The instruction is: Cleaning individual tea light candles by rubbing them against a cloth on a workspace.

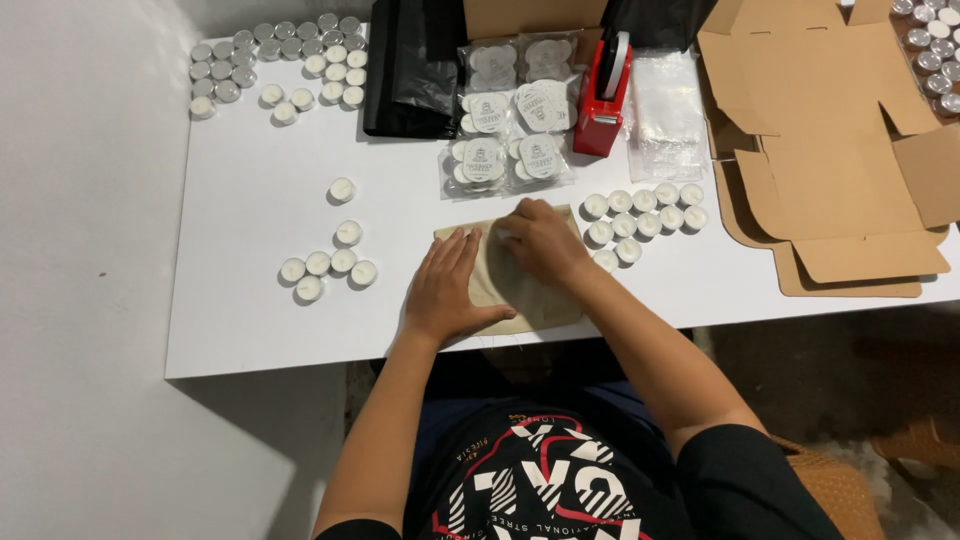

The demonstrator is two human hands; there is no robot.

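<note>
A person at a white table (250, 320) presses both hands on a flat beige cloth pouch (520, 300) at the near edge, centre. Far left: a cluster of tea-light candles (275, 60), some in silver cups. Nearer, left of the pouch, a small group of white candles (327, 268) w/ two loose ones beyond. Left hand (450, 290) lies flat, fingers spread, palm down on the pouch's left part. Right hand (540, 240) sits on the pouch's far right part, fingers curled at its top edge; can't tell if it pinches the cloth or just presses. Hands are close together, not gripping each other. Far centre: black plastic bags (410, 70), then clear packets (510, 120) holding candles under round labels. A red tape dispenser (603, 100) stands just right of them, w/ empty clear bags (665, 115) beside it. Right of the pouch: two rows of white candles (645, 212). Far right: flat unfolded cardboard boxes (830, 150).
</note>
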